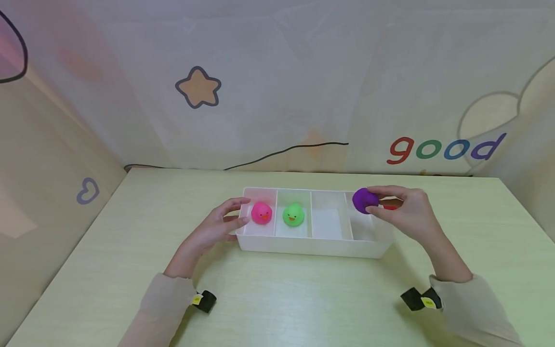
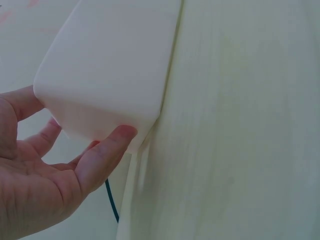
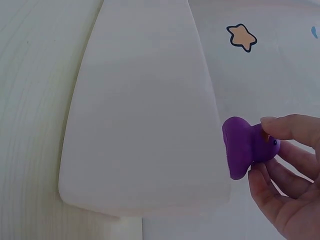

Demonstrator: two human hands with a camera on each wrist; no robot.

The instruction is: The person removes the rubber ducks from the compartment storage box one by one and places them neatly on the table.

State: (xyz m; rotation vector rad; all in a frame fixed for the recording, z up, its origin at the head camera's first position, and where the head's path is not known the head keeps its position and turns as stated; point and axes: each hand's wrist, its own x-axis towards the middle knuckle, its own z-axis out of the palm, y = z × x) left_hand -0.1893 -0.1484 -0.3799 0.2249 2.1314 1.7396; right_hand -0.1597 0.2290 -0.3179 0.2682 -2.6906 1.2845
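Observation:
A white divided box stands on the table. A pink toy duck sits in its leftmost compartment, and a green toy duck occupies the one beside it. My left hand holds the box's left end; in the left wrist view its thumb lies against the end wall. Between thumb and fingertips, my right hand pinches a purple toy duck above the rightmost compartment. Its base is turned toward the left, as the right wrist view also shows. Red shows between those fingers in the head view.
The box's third compartment has a bare floor. Pale table surface extends in front of the box. Behind the table hangs a printed backdrop with a star and the word "good". Each sleeve carries a black wrist piece.

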